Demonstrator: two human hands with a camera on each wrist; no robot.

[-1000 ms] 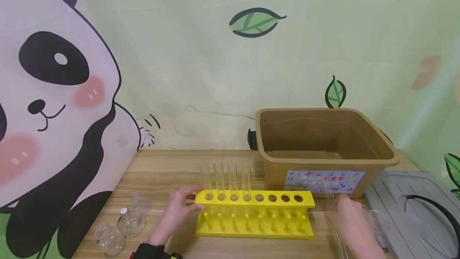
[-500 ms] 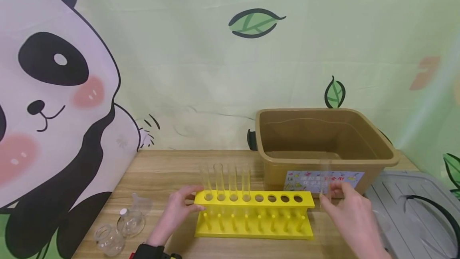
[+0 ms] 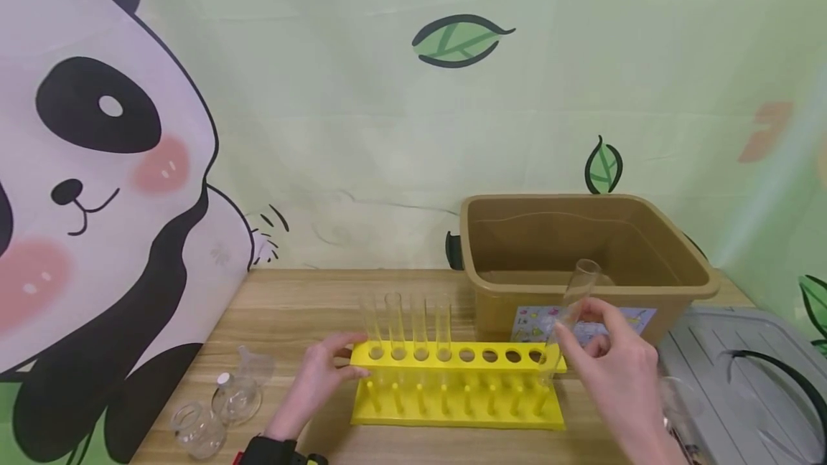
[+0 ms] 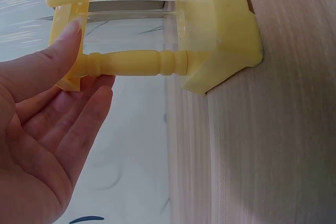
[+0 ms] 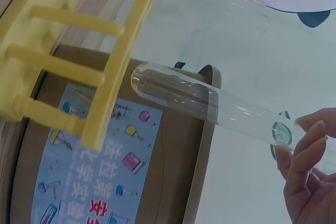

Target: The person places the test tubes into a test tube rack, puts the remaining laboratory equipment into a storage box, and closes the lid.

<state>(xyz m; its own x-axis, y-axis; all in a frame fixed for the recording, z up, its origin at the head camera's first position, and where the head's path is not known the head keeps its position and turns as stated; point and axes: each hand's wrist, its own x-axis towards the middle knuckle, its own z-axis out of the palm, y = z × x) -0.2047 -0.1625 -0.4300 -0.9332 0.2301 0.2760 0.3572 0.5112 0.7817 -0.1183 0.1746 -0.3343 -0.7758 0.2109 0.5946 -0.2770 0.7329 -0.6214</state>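
Observation:
A yellow test tube rack [image 3: 459, 359] stands on the wooden table, several clear test tubes [image 3: 395, 321] upright in its left holes. My left hand [image 3: 319, 372] grips the left end of the rack's upper bar, thumb on one side and fingers on the other, as the left wrist view also shows. Between thumb and fingers, my right hand [image 3: 614, 364] pinches another test tube [image 3: 581, 278] near its upper part. That tube leans, its rounded lower end [image 5: 144, 80] just off the upper bar in the right wrist view, near the rack's rightmost holes. Those right holes hold no tubes.
Behind the rack at the right stands a brown plastic bin [image 3: 597, 293] with a printed label. Its grey lid [image 3: 730, 364] lies at the right, with clear items beside it. Two small glass bottles [image 3: 236, 399] and a clear funnel [image 3: 254, 364] are at the left.
My right hand has lifted the test tube up from beside the lid and brought it left to the rack's right end, now tilted. My left hand stays on the rack.

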